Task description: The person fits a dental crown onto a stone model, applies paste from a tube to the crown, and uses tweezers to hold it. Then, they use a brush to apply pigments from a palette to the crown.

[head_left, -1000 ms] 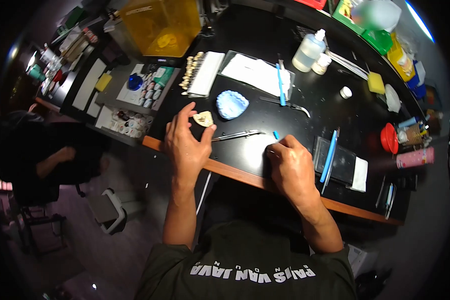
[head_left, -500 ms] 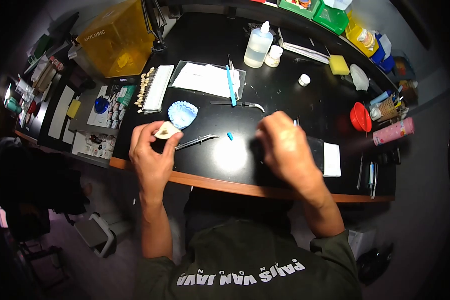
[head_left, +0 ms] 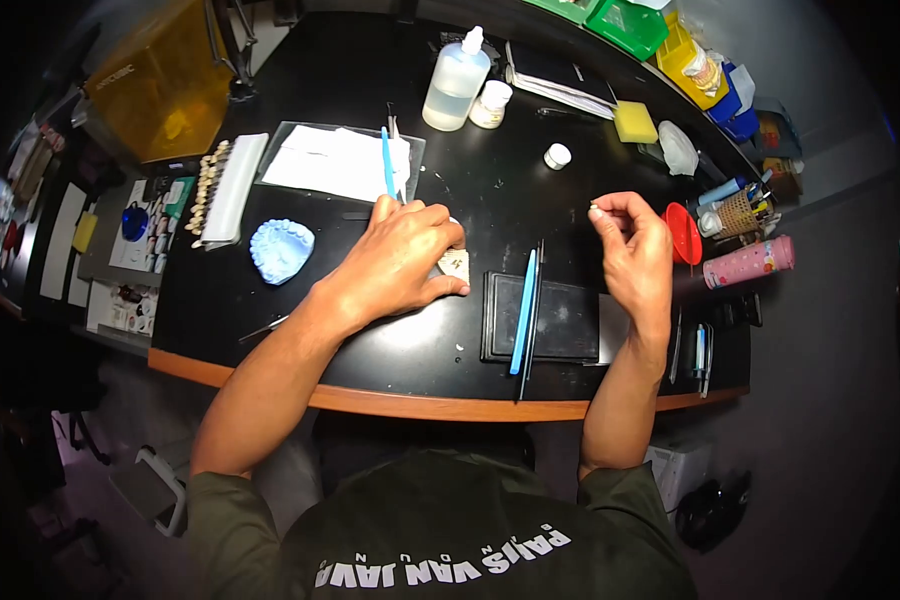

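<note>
Cream tooth model [head_left: 454, 264]: we hold it over the worktop [head_left: 410, 375], near the black slab [head_left: 570, 315], left hand [head_left: 400, 258] fingers clamped on its edges. Our right hand [head_left: 630, 240], near the red bowl [head_left: 682, 236], has thumb and forefinger pinched on a tiny pale piece [head_left: 594, 206]. Blue tooth model [head_left: 282, 252] sits well apart.

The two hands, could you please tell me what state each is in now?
Left hand: closed on the cream dental model.
Right hand: pinching a tiny pale piece, too small to identify.
</note>
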A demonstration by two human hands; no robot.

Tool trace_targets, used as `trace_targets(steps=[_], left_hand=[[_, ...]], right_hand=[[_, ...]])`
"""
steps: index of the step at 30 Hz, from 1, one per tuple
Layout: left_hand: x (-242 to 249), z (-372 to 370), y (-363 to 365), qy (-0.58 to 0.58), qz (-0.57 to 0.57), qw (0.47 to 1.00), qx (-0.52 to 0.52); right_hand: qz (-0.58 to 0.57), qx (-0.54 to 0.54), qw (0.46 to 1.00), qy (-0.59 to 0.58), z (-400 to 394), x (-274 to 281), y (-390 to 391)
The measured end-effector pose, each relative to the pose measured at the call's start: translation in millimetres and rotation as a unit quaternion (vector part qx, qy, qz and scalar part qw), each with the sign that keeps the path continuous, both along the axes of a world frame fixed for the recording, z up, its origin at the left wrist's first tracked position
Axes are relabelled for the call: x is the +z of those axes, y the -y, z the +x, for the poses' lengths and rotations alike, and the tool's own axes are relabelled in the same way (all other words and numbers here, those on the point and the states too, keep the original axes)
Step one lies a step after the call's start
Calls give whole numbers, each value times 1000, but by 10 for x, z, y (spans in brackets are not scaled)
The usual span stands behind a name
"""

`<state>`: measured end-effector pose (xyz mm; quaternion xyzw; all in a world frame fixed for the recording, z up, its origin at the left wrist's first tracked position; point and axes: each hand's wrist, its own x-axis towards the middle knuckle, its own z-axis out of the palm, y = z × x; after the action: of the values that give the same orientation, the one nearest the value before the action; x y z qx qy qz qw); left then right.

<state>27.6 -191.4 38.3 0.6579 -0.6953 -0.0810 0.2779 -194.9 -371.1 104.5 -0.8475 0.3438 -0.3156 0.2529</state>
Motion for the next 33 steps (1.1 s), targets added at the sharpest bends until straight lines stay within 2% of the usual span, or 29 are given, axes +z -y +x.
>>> trace_targets(steps=[3,8,11,13,18,33], left_hand=[[86,32,-35,-9,19,1000,2],[10,143,-76,-41,-33,999,-5],[35,146,-68,-41,-10,999,2],[-20,154,-52,-39,-26,999,1],[-6,154,-35,-29,13,999,8],[-7,125,-10,3,20,1000,15]], right_hand=[[-22,77,996,-35,114,-54,-237],[-58,218,972,-71,425,-87,-609],[-54,242,966,-74,513,-184,-670],[-65,245,963,-90,544,-200,-691],[-107,266,953,-97,572,-289,-691],[-110,246,955,-124,576,-327,-709]])
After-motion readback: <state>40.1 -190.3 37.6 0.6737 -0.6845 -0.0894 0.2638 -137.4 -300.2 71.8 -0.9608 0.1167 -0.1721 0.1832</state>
